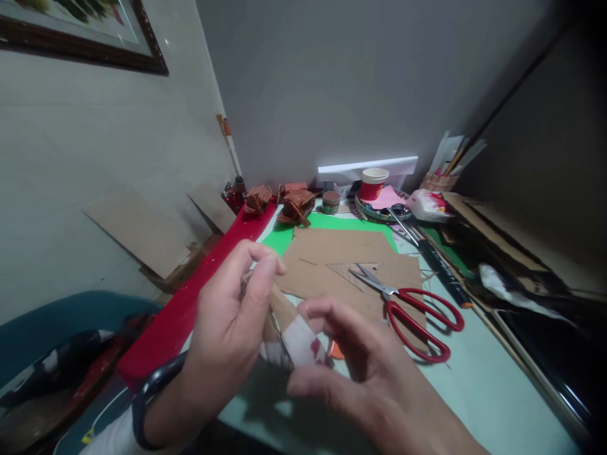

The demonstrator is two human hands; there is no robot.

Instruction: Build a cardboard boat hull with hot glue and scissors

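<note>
**Hands closed round a taped cardboard piece, left of the scissors**

Right hand sits lowest and closest, fingers curled over the white-taped end of a small cardboard piece. Whether it grips or only touches I cannot tell, since my own fingers cover the contact. Left hand pinches the other end between thumb and fingers, narrow and closed on it. The piece is up in the air, left of the red-handled scissors and nearer me than they are.

I judge this to be the taping step, with tape laid on and 2 hands working it. The next move, as I read it, calls for a steady pinch from the left while the right presses the tape flat without creasing it.

The scissors lie on a cardboard sheet on the table. Just left of their handles an orange scrap peeks out, mostly hidden by my right hand. The piece's true shape is blurred and covered, and I cannot read the red marks on its tape. Beyond the scissors the clutter is too small to name surely.
</note>
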